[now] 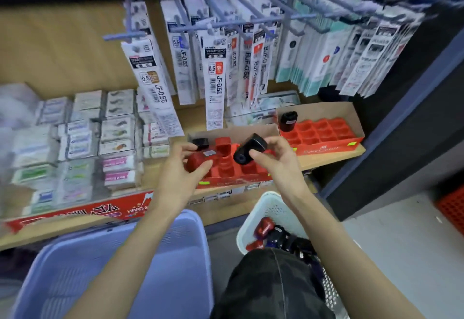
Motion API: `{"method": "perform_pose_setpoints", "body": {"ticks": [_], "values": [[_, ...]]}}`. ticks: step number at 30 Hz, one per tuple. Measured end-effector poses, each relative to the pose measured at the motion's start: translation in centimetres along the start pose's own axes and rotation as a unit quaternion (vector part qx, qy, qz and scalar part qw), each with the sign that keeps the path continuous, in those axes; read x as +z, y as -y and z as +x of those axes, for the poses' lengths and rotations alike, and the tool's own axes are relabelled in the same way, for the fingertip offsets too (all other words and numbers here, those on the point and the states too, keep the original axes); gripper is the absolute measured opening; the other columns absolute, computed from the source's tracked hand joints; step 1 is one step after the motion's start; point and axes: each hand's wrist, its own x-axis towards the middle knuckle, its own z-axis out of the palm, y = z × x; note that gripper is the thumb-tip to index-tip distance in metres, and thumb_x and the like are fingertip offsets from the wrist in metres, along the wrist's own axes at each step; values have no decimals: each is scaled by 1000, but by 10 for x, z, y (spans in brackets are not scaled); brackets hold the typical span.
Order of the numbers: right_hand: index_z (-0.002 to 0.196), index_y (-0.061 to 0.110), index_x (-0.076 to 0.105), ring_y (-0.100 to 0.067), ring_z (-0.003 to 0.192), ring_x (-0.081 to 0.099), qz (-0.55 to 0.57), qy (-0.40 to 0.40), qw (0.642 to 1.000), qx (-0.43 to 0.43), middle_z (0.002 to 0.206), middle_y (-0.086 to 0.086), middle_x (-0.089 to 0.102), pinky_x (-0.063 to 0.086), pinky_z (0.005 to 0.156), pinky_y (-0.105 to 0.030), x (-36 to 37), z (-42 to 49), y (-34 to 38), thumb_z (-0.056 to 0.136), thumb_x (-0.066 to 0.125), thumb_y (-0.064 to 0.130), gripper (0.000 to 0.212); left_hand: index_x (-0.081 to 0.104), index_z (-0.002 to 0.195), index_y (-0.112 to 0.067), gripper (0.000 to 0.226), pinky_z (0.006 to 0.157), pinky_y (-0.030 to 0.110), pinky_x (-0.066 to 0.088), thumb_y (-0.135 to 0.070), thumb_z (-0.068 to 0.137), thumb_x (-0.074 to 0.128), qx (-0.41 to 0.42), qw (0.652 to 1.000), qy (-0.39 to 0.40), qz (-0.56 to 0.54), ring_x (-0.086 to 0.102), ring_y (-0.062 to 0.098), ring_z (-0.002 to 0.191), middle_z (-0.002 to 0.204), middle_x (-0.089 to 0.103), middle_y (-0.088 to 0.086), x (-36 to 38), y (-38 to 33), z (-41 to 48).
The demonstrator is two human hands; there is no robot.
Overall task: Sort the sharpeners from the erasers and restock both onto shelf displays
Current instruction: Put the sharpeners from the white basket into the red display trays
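Note:
My left hand grips a red sharpener over the near red display tray on the shelf. My right hand holds a black sharpener tilted above the same tray. A black sharpener and a red one stand in the tray's back row. A second red tray to the right holds one black sharpener. Boxed erasers fill the shelf's left side. A white basket below holds several red and dark sharpeners.
Packs of pen refills hang from hooks above the trays. A light blue basket sits at the lower left. My knee in dark trousers covers part of the white basket. A dark shelf upright stands to the right.

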Motion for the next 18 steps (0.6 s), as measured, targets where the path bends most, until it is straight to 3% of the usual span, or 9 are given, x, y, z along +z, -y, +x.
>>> {"method": "perform_pose_setpoints", "body": {"ticks": [2,4,9,13,18], "values": [[87,22,55,-1,89,60,-50,23,998,-19,94,7,63,44,83,-16,15,11,3,82,70,7,22,53,93,-26,26,76,23,47,-13,81,72,1,1000,-19,1,60,4,83,87,62,-12,-11,2,-1],[92,21,57,-6,94,59,-120,42,991,-36,96,6,65,43,85,-13,24,20,2,82,71,9,21,53,88,-31,27,77,22,50,-12,81,71,0,1000,-17,-15,62,6,84,87,64,-11,-21,2,-4],[92,32,56,-10,101,61,-149,66,986,-41,99,8,67,47,96,-31,41,29,-6,81,72,8,30,56,92,-28,24,81,24,48,-14,82,72,11,999,-42,-1,63,16,89,90,65,-9,-33,18,-2],[105,26,51,-11,96,62,-161,105,979,-61,100,3,63,49,88,-21,60,26,-8,84,68,5,34,55,93,-29,24,83,28,48,-15,82,71,0,997,-79,-19,63,15,88,90,63,-10,-38,26,-5],[104,16,55,-10,89,61,-253,123,954,-104,98,5,62,49,83,-21,72,26,-8,85,67,7,25,51,87,-39,31,81,25,48,-15,83,71,-7,997,-72,-32,62,11,88,91,63,-13,-47,32,-5]]}}
